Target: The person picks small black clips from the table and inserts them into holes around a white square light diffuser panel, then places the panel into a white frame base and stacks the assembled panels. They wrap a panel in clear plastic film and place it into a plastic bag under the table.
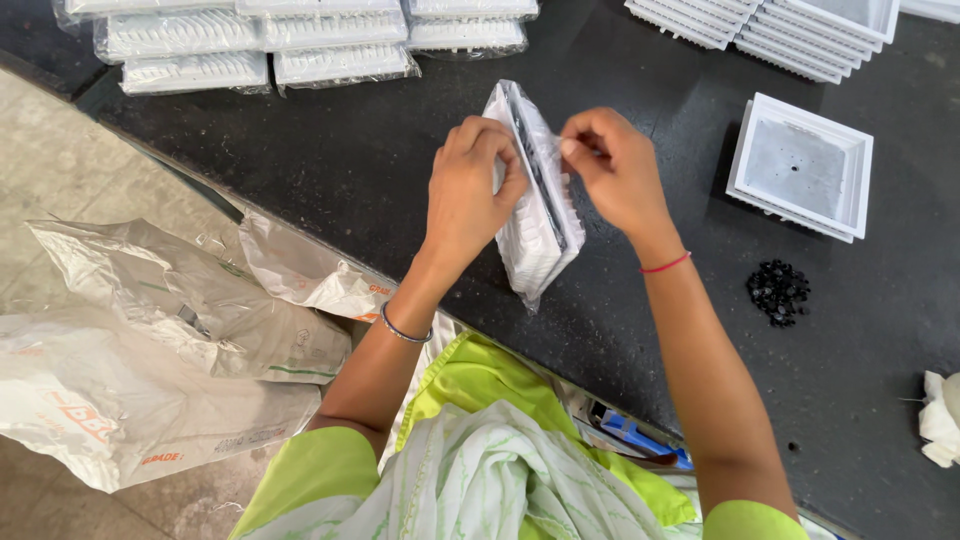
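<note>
1. A white grille (540,225) in a clear plastic bag is held on edge above the dark counter (350,160), near its front edge, between both hands.
2. The left hand (468,190) is wrapped round the near side of the grille, its grip pressed together on the bagged edge.
3. The right hand (615,165) is raised at the top corner, thumb and forefinger pinching a fold of the bag film.
4. The step in hand is judged to be the closing or folding of the bag mouth; it is best done with the film pulled taut and flat against the grille, so that no slack is left.
5. The grille should be kept steady by the left hand while the fold is pressed down, or the thin film may be torn on a corner.
6. Bagged grilles (260,45) are stacked at the far left of the counter.
7. A bare tray (800,165) lies to the right, with a heap of black parts (778,292) just below it, well apart from the hands.
</note>
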Demonstrator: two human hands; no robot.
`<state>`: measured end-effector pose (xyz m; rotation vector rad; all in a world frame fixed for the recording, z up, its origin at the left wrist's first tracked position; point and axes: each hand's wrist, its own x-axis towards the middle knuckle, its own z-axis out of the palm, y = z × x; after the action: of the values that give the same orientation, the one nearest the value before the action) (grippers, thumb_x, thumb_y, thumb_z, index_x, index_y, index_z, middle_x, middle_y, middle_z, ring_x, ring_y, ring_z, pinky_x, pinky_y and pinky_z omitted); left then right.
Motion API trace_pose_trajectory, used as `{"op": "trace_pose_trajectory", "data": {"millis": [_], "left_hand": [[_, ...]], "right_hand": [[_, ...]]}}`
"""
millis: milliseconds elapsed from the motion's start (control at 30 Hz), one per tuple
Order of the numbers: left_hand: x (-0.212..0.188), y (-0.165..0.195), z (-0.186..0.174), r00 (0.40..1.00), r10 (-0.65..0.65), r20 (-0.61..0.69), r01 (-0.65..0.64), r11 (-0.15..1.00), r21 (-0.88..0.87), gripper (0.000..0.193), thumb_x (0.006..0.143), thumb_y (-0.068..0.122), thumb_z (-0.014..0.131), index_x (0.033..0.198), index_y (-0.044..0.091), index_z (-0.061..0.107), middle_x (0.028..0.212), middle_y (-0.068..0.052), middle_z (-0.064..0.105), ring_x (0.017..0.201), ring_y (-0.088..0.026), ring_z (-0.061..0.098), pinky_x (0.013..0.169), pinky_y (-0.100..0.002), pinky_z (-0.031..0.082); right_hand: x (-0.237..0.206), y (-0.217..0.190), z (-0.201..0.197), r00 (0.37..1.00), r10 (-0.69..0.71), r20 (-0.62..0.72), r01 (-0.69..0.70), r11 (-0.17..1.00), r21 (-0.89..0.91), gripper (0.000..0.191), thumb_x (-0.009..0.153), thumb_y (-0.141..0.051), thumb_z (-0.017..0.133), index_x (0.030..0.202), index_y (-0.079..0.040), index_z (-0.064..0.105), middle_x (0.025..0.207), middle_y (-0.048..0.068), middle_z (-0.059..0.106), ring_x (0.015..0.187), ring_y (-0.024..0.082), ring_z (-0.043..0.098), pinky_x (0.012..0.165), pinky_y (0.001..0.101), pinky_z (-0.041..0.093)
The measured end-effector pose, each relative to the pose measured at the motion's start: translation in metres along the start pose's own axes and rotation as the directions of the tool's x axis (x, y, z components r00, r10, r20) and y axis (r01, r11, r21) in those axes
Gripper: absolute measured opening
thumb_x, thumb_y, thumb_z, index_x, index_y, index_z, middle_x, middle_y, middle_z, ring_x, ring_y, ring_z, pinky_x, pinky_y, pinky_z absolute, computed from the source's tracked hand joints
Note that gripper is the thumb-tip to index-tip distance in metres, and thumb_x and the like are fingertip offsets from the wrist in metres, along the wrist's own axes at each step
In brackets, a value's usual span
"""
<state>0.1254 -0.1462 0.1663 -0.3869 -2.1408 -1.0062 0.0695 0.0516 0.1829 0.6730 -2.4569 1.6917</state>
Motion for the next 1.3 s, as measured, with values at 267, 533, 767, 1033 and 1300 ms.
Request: {"op": "trace_pose_trajectory", "data": {"millis": [267,533,767,1033,1300], "left_hand": [[0.002,-0.007,-0.021,0.980,-0.198,-0.013,0.195,0.974,-0.120,0.008,0.096,0.008,0.071,0.103,0.006,0.069,0.117,-0.008,0.066,0.110,-0.028,0.068,0.095,-0.040,0.054],[0.017,0.015,-0.014,0.968,0.182,0.172,-0.196,0.978,0.068,0.015,0.103,0.025,0.066,0.112,0.015,0.074,0.146,-0.007,0.058,0.142,-0.035,0.046,0.119,-0.054,0.031],[0.018,0.010,-0.006,0.965,0.122,0.231,-0.090,0.986,-0.143,0.016,0.101,0.023,0.070,0.114,0.013,0.071,0.141,-0.007,0.062,0.136,-0.033,0.055,0.114,-0.047,0.044],[0.014,0.011,0.009,0.973,0.150,0.175,-0.138,0.987,-0.082,0.014,0.101,0.020,0.070,0.112,0.013,0.069,0.138,-0.008,0.063,0.134,-0.033,0.057,0.111,-0.046,0.046],[0.016,0.012,0.005,0.978,0.134,0.159,-0.132,0.991,-0.023,0.012,0.100,0.022,0.070,0.109,0.014,0.070,0.132,-0.006,0.065,0.128,-0.033,0.059,0.106,-0.047,0.044]], "right_hand": [[-0.013,0.046,-0.016,0.969,0.237,0.066,-0.226,0.749,0.623,0.006,0.107,-0.011,0.057,0.108,-0.005,0.059,0.103,0.001,0.065,0.093,0.010,0.065,0.088,0.0272,0.057],[-0.010,0.060,-0.021,0.962,0.263,0.073,-0.247,0.727,0.640,0.005,0.106,-0.008,0.056,0.108,-0.006,0.059,0.103,0.003,0.066,0.092,0.012,0.067,0.086,0.0293,0.058],[-0.016,0.075,-0.035,0.961,0.273,0.039,-0.263,0.865,0.426,0.004,0.107,-0.009,0.058,0.110,-0.007,0.058,0.107,0.002,0.064,0.097,0.011,0.063,0.089,0.0287,0.056],[-0.014,-0.002,-0.069,0.952,-0.304,-0.018,0.277,0.888,-0.368,0.027,0.103,-0.012,0.072,0.128,-0.003,0.065,0.126,0.010,0.066,0.118,0.023,0.065,0.099,0.0357,0.052],[0.005,-0.041,-0.050,0.958,-0.220,0.185,0.277,0.880,-0.385,0.032,0.087,-0.025,0.084,0.105,-0.002,0.072,0.100,0.012,0.074,0.094,0.028,0.073,0.080,0.0402,0.055]]}}
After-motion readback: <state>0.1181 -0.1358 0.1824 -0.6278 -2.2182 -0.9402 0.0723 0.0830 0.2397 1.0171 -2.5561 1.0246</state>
